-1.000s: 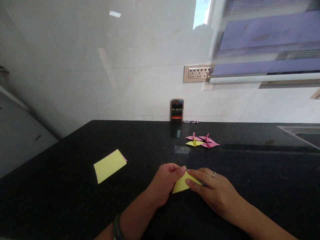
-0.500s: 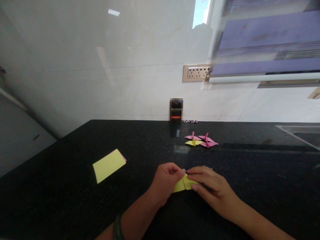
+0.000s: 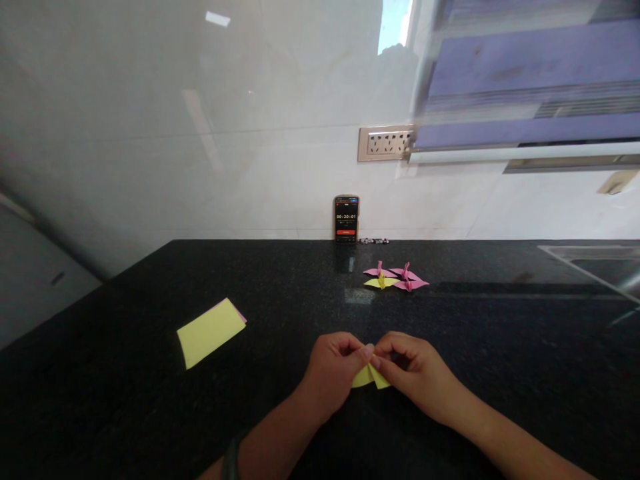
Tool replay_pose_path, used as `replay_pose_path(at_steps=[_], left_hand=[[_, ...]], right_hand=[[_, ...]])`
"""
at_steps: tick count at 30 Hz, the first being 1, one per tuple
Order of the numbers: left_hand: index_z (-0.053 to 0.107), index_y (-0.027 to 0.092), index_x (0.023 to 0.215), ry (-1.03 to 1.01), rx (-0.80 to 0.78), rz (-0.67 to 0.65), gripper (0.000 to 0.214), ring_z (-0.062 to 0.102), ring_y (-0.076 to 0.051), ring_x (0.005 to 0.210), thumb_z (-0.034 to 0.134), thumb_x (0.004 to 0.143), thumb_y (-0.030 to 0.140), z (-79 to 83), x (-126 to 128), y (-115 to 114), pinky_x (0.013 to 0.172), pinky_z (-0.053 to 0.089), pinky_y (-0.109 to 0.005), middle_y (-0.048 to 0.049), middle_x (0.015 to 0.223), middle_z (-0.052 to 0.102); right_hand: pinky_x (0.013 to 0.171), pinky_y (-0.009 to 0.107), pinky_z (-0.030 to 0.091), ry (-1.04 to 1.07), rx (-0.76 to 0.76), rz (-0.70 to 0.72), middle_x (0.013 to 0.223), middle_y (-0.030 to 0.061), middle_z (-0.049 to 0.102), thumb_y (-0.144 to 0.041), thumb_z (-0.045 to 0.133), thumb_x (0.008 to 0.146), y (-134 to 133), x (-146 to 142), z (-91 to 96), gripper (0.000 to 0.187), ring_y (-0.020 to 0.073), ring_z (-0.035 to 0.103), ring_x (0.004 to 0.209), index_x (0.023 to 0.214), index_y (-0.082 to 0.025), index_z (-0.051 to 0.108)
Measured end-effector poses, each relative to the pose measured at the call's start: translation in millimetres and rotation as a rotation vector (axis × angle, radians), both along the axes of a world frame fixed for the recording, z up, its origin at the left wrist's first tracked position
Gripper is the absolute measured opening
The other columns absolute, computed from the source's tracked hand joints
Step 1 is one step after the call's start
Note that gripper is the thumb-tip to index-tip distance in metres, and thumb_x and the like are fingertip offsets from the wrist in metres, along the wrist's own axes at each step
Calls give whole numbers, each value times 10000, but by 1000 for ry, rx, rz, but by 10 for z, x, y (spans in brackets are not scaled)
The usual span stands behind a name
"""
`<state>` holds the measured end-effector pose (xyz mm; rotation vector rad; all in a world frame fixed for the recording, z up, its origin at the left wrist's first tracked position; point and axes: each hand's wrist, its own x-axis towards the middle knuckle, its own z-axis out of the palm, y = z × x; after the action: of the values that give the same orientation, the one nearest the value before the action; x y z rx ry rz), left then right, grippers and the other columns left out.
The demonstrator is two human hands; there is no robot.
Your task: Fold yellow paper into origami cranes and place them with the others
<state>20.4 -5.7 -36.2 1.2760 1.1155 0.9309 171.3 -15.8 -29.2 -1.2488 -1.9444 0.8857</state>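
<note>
A small folded yellow paper (image 3: 369, 378) lies on the black stone counter (image 3: 280, 293) near its front edge. My left hand (image 3: 333, 370) pinches its left side with curled fingers. My right hand (image 3: 413, 370) pinches its right side, fingertips meeting the left thumb over the fold. Most of the paper is hidden under both hands. Three finished paper cranes (image 3: 393, 278), two pink and one yellow, sit farther back on the counter.
A stack of flat yellow sheets (image 3: 210, 330) with a pink one beneath lies to the left. A phone (image 3: 347, 218) showing a timer leans against the white wall. A socket strip (image 3: 384, 143) is on the wall. A sink edge (image 3: 595, 260) shows at the right.
My right hand has drawn in from lying flat over the paper to a pinch at its middle. The paper is folded smaller. The view has shifted slightly.
</note>
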Motion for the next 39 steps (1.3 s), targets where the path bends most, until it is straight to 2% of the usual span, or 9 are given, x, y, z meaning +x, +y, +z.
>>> replay_pose_path(at_steps=[6,11,14,17,20,26,32,34,39], left_hand=[[574,137,544,152,150,30,225,411,-94,524,554,681,313,2,18,-13,494,317,-209,6,540,488],[563,149,520,159,205,26,223,439,-107,538,554,677,307,14,44,-33,507,323,-217,-1,556,505],[560,150,516,120,175,32,227,424,-102,524,568,665,321,24,20,-15,496,315,-215,7,540,493],[554,143,531,80,93,92,244,393,-90,489,578,656,351,47,-34,30,472,298,-213,20,505,468],[537,133,543,27,0,140,267,394,-84,478,576,658,371,70,-77,67,474,306,-215,21,500,471],[531,124,616,-117,-151,42,278,477,-97,513,565,671,394,53,-100,76,493,354,-222,-2,564,527],[543,117,673,-185,-203,-2,252,510,-97,530,593,658,364,20,-120,92,511,390,-223,-22,616,568],[543,117,675,-196,-202,7,247,514,-96,535,598,655,358,25,-119,98,516,394,-222,-21,618,571],[558,115,663,-184,-185,7,263,507,-92,518,607,644,373,32,-101,101,499,387,-211,-15,592,567]], right_hand=[[527,221,377,-79,90,27,622,6,540,-156,475,752,-4,20,16,141,110,493,569,656,-157,578],[510,215,372,-99,108,34,583,-6,521,-108,467,721,-16,39,21,152,104,486,541,603,-160,548],[506,209,372,-75,89,38,571,-12,521,-95,469,696,-1,70,37,148,103,484,538,584,-162,539],[495,205,359,-59,37,25,568,-14,522,-101,471,679,39,137,53,134,102,473,532,585,-160,546],[468,200,338,4,-72,-18,525,-25,494,-138,462,694,82,209,58,142,96,444,499,578,-154,543],[486,206,358,278,-266,-64,553,-23,510,-231,482,730,102,222,58,149,90,453,490,608,-155,522],[483,206,369,514,-365,-116,613,6,518,-391,420,803,97,181,23,308,79,446,485,667,-136,525],[479,202,374,521,-375,-101,625,5,520,-405,426,800,82,167,16,308,79,450,495,688,-137,529],[436,182,359,416,-398,-36,563,-42,490,-381,585,689,35,107,12,237,66,434,457,722,-151,541]])
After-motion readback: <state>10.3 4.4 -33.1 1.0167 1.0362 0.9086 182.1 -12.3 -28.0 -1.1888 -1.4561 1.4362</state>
